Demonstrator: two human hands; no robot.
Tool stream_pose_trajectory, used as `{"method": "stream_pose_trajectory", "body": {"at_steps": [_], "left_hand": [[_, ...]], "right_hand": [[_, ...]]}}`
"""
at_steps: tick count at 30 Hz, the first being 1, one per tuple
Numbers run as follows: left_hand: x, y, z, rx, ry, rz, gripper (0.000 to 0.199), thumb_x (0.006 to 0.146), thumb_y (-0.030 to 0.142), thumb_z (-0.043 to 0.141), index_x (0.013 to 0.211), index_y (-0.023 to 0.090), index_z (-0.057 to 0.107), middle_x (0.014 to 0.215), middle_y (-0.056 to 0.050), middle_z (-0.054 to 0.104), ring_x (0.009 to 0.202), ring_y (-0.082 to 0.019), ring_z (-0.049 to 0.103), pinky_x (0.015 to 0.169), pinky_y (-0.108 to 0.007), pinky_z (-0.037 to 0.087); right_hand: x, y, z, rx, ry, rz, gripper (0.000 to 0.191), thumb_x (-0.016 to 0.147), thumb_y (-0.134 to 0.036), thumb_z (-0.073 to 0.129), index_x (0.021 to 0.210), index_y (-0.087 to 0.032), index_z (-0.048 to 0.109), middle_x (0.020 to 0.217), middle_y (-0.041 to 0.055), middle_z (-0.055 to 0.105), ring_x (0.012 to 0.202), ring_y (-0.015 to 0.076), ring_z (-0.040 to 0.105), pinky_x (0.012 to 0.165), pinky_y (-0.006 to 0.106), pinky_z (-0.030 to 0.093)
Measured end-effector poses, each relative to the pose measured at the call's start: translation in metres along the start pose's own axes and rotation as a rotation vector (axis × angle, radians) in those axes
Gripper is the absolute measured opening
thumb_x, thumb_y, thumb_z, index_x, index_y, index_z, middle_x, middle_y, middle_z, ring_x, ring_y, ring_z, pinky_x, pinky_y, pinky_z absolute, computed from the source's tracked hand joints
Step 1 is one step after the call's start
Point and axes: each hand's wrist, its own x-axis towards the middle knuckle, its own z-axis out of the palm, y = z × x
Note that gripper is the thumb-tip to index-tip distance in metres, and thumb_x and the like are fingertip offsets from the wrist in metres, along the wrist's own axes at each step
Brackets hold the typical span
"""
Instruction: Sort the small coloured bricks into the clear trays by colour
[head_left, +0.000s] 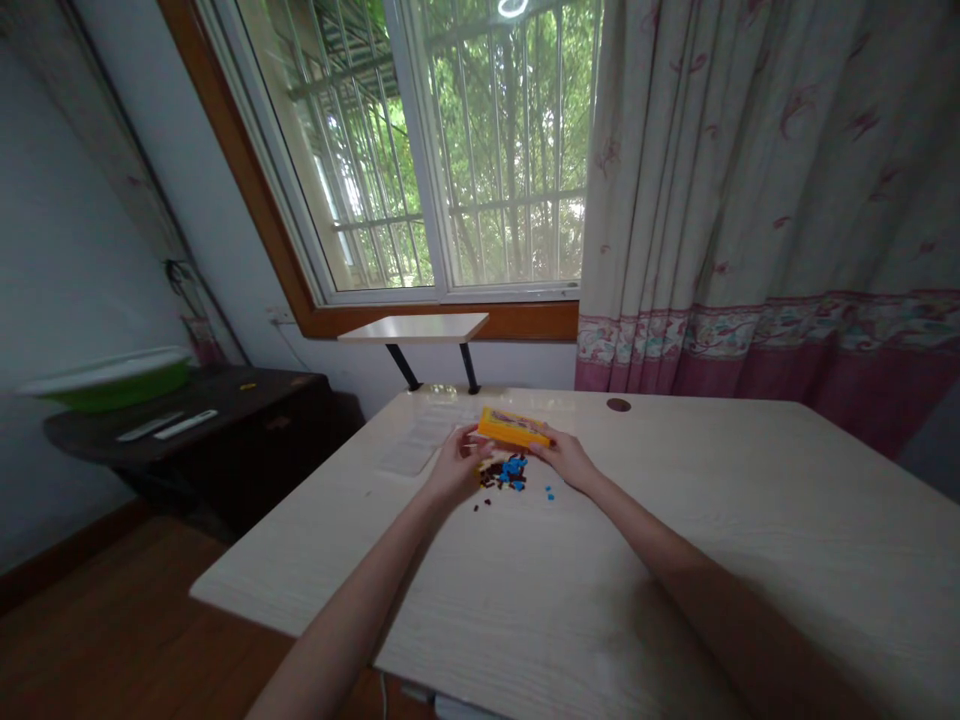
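Observation:
A yellow box (513, 428) with a printed picture on its face is held up over the table between my two hands. My right hand (568, 457) grips its right end. At the box's left end, my left hand (454, 464) has its fingers curled against the edge. Just below the box lies a loose heap of small blue pieces (514, 469) and dark brown pieces (491, 474), which look like tiny building bricks. A couple of blue bits (550, 493) lie apart to the right, and a few dark ones lie nearer me.
Flat, clear plastic (411, 440) lies on the pale wooden table (675, 480), left of the heap. A small raised shelf (416, 327) stands at the back edge. Further left, a dark side table (247, 420) carries a green basin (127, 385). A window and curtain (675, 200) are behind.

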Motion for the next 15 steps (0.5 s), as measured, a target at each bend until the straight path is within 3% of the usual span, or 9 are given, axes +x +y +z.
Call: {"method": "stream_pose_trajectory", "body": {"at_steps": [3, 6, 11, 15], "left_hand": [[-0.004, -0.001, 0.005, -0.056, -0.099, 0.044, 0.052, 0.063, 0.032, 0.068, 0.108, 0.020, 0.046, 0.109, -0.009, 0.052, 0.091, -0.019, 0.058, 0.077, -0.035, 0.047], [-0.006, -0.002, 0.010, -0.161, -0.156, 0.110, 0.054, 0.064, 0.030, 0.068, 0.110, 0.024, 0.040, 0.119, -0.008, 0.045, 0.099, -0.020, 0.055, 0.083, -0.039, 0.045], [-0.004, -0.003, 0.011, -0.240, -0.141, 0.152, 0.061, 0.059, 0.025, 0.073, 0.105, 0.022, 0.034, 0.109, -0.008, 0.052, 0.097, -0.020, 0.055, 0.084, -0.039, 0.045], [-0.008, 0.001, 0.008, -0.227, -0.091, 0.206, 0.071, 0.055, 0.019, 0.075, 0.106, 0.026, 0.026, 0.111, -0.006, 0.049, 0.096, -0.019, 0.055, 0.080, -0.036, 0.047]], "right_hand": [[-0.005, -0.015, 0.011, 0.107, 0.041, 0.043, 0.042, 0.078, -0.038, 0.050, 0.116, -0.019, 0.053, 0.112, 0.0072, 0.059, 0.092, 0.0220, 0.060, 0.079, 0.036, 0.047], [-0.012, -0.026, 0.018, 0.203, 0.056, -0.002, 0.042, 0.078, -0.037, 0.052, 0.115, -0.019, 0.054, 0.116, 0.0068, 0.056, 0.097, 0.0214, 0.058, 0.082, 0.035, 0.046], [-0.021, -0.029, 0.025, 0.205, 0.063, -0.087, 0.042, 0.076, -0.036, 0.054, 0.116, -0.022, 0.054, 0.120, 0.0049, 0.053, 0.110, 0.0211, 0.049, 0.093, 0.036, 0.040], [-0.027, -0.028, 0.024, 0.139, 0.032, -0.187, 0.042, 0.075, -0.035, 0.056, 0.115, -0.020, 0.054, 0.119, 0.0069, 0.054, 0.110, 0.0211, 0.049, 0.095, 0.038, 0.037]]}}
